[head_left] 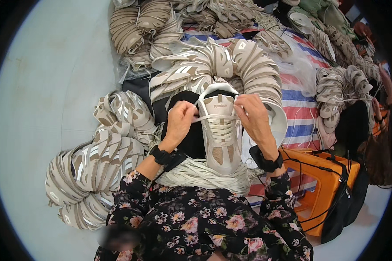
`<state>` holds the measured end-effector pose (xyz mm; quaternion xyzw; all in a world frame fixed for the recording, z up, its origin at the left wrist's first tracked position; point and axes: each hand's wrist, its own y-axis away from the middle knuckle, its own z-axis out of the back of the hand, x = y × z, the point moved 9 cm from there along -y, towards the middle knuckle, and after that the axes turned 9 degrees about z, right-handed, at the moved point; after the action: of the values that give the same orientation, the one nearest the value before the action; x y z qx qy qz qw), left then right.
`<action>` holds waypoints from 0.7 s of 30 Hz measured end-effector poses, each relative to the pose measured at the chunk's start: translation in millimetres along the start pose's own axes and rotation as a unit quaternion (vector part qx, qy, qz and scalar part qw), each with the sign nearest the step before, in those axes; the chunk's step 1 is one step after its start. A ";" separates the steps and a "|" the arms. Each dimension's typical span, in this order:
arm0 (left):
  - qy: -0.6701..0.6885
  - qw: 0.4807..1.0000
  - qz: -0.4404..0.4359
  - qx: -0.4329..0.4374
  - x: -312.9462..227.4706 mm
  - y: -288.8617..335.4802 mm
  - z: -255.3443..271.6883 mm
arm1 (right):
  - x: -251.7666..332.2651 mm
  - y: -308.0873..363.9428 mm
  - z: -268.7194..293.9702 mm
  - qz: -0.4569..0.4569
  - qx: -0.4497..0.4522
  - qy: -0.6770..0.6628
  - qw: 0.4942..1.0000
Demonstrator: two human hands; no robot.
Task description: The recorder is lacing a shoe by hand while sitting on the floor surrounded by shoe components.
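Observation:
A beige and white sneaker upper [224,163] lies in front of me, its toe pointing at my body and its collar away. White shoelace [221,129] crosses its front in several rows up to the tongue [220,105]. My left hand [180,122] is closed at the upper's left edge, pinching one lace end. At the right edge by the collar, my right hand [253,116] is closed with its fingertips on the other side of the lace. A bundle of loose white laces [191,174] lies under the toe, against my lap.
Stacked shoe uppers curl in rings beyond the work [252,65] and at my left [91,169]. More uppers [150,26] are heaped farther off on a striped plastic sheet [300,113]. An orange stool [320,178] stands at right with a black cable and bag. Another person's hand [376,106] shows at far right.

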<state>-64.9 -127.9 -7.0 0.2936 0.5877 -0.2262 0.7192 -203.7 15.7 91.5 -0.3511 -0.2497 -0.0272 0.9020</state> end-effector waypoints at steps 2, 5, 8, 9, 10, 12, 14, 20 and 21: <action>0.040 0.980 0.162 0.112 25.9 11.3 -15.9 | 3.6 -5.0 -19.3 0.018 0.003 -0.070 0.997; 0.004 0.973 0.169 0.160 32.8 17.4 -18.6 | -4.7 0.9 -71.6 -0.039 0.108 -0.190 0.975; 0.028 0.970 0.190 0.151 39.2 22.2 -17.9 | -3.2 8.2 -85.2 -0.080 0.160 -0.122 0.976; 0.025 0.968 0.191 0.159 39.7 22.1 -19.5 | -3.8 10.9 -86.8 -0.075 0.176 -0.105 0.976; 0.022 0.967 0.193 0.167 40.4 22.1 -21.1 | -2.6 11.4 -86.3 -0.073 0.179 -0.106 0.975; 0.030 0.965 0.195 0.173 38.2 21.0 -24.1 | 0.3 11.5 -83.7 -0.070 0.181 -0.114 0.974; 0.042 0.960 0.199 0.191 35.6 20.2 -28.9 | 0.0 13.5 -83.0 -0.061 0.176 -0.112 0.976; -0.015 0.973 0.177 0.146 29.2 13.7 -22.7 | 7.2 11.6 -84.0 -0.025 0.179 -0.113 0.977; -0.015 0.973 0.177 0.149 31.1 11.6 -26.1 | 9.3 11.8 -83.0 -0.019 0.187 -0.104 0.977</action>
<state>-69.3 -100.9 -39.1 0.4935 0.4754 -0.1851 0.7045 -157.1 -27.9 36.3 -0.1720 -0.3497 0.0396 0.9201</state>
